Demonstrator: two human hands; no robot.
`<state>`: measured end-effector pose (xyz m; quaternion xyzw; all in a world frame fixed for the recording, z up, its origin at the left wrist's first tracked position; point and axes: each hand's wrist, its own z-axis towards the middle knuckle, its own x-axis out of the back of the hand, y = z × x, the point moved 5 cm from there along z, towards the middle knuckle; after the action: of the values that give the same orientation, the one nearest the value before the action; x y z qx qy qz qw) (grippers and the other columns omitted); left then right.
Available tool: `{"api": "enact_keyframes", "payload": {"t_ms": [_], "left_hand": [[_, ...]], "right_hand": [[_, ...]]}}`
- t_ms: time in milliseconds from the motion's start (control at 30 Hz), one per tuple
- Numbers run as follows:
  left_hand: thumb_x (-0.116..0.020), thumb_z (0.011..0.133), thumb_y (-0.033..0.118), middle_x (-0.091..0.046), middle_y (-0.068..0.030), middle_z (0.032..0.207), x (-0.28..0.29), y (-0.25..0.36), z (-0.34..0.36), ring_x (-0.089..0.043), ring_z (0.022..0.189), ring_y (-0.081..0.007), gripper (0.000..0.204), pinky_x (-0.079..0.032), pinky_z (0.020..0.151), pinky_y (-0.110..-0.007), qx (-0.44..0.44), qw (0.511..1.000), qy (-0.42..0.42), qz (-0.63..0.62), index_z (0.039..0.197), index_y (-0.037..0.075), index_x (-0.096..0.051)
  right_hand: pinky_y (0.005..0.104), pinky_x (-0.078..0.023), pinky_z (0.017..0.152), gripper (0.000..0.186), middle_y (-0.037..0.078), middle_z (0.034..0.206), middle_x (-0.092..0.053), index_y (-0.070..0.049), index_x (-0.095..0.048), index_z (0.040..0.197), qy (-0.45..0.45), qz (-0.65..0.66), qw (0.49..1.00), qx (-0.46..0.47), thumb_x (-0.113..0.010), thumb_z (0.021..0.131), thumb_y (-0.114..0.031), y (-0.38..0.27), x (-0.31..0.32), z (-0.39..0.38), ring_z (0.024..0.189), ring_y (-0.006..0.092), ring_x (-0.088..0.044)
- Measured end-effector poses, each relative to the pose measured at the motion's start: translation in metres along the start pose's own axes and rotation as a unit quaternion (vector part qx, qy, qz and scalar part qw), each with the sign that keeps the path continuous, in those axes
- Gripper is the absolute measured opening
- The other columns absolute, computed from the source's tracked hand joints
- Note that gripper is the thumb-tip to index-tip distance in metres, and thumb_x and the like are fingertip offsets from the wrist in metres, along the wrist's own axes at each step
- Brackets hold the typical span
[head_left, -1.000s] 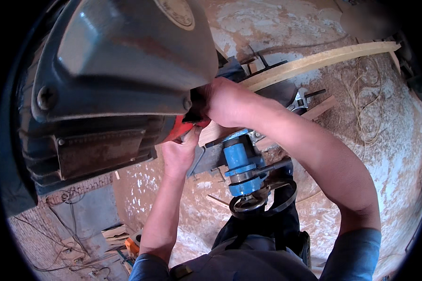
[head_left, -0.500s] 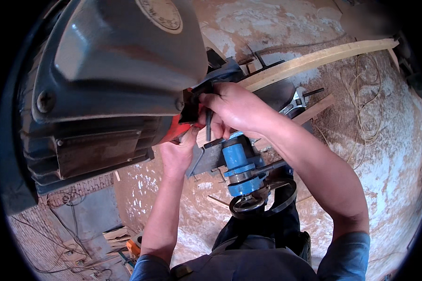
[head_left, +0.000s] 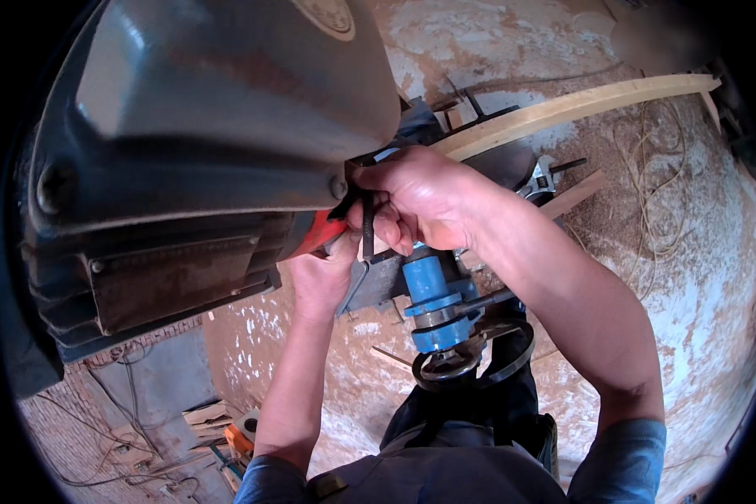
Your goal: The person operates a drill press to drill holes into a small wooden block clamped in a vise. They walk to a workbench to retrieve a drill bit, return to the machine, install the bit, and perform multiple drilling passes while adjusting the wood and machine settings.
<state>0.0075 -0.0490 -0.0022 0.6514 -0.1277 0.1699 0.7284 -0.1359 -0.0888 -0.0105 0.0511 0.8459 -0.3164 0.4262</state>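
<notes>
A big dark motor [head_left: 218,118] fills the upper left, with a red part [head_left: 317,233] at its lower right end. My right hand [head_left: 420,197] is closed beside that end, its fingers curled about a dark metal rod [head_left: 368,227] that points downward. My left hand [head_left: 317,281] reaches up under the red part, thumb near the rod. Its other fingers are hidden, so what they hold cannot be made out. Just below my right hand stands a blue cylindrical machine part [head_left: 427,281] with a dark handwheel [head_left: 521,357] at its near end.
A long curved wooden strip [head_left: 580,109] runs to the upper right. An adjustable wrench [head_left: 542,176] lies near a wooden piece [head_left: 575,195] on the right. Thin cord [head_left: 647,185] is coiled on the dusty floor. At lower left are an orange tool [head_left: 239,438] and wood scraps [head_left: 206,417].
The motor appears larger and shifted slightly in view. My right hand has turned a little, and the rod has swung to a slightly different angle. The left hand stays by the red part.
</notes>
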Motion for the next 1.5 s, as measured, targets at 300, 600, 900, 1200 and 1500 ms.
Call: {"api": "enact_keyframes", "payload": {"t_ms": [300,600,900,1200,1500], "left_hand": [[-0.067,0.079,0.003,-0.059,-0.0089,0.107,0.000,-0.006,-0.001,-0.057,0.095,-0.0156,0.035,-0.046,0.084,-0.031,-0.007,1.000,0.000,-0.018,0.112,-0.001,-0.055],[-0.067,0.079,0.004,-0.059,-0.0095,0.109,0.001,-0.009,-0.001,-0.057,0.097,-0.0157,0.036,-0.046,0.085,-0.031,-0.002,1.000,-0.006,-0.006,0.113,-0.001,-0.055],[-0.068,0.079,0.003,-0.061,-0.0106,0.106,-0.001,-0.007,-0.001,-0.058,0.096,-0.0163,0.036,-0.046,0.086,-0.031,0.016,1.000,-0.011,-0.024,0.112,-0.003,-0.056],[-0.067,0.082,0.009,-0.061,-0.0062,0.101,-0.007,0.005,0.000,-0.057,0.090,-0.0130,0.031,-0.046,0.081,-0.028,0.008,0.999,-0.010,-0.036,0.109,-0.001,-0.056],[-0.067,0.082,0.011,-0.060,-0.0049,0.101,-0.002,-0.004,-0.004,-0.057,0.090,-0.0118,0.029,-0.045,0.081,-0.027,0.012,0.999,-0.015,-0.029,0.107,-0.001,-0.058]], "right_hand": [[0.0269,-0.036,0.034,0.025,0.008,0.061,-0.058,-0.003,-0.055,0.083,0.014,0.013,0.999,0.028,-0.040,0.096,-0.018,0.001,0.003,0.006,0.039,0.0131,-0.050],[0.0346,-0.049,0.042,0.028,0.016,0.068,-0.063,0.003,-0.059,0.088,0.041,-0.426,0.903,0.036,-0.039,0.094,-0.015,-0.028,-0.008,-0.002,0.049,0.0236,-0.060],[0.0418,-0.052,0.069,0.023,0.014,0.082,-0.065,-0.008,-0.063,0.099,0.116,-0.697,0.462,0.536,-0.052,0.081,-0.014,-0.020,-0.013,-0.022,0.081,0.0308,-0.064],[0.0225,-0.035,0.039,0.021,0.005,0.070,-0.059,-0.001,-0.056,0.091,0.074,-0.146,0.979,0.122,-0.046,0.094,-0.020,-0.003,0.007,-0.011,0.044,0.0085,-0.048],[0.0234,-0.032,0.037,0.023,0.005,0.064,-0.058,-0.004,-0.054,0.085,0.057,-0.050,0.995,0.063,-0.048,0.095,-0.023,0.000,0.005,-0.004,0.042,0.0090,-0.047]]}}
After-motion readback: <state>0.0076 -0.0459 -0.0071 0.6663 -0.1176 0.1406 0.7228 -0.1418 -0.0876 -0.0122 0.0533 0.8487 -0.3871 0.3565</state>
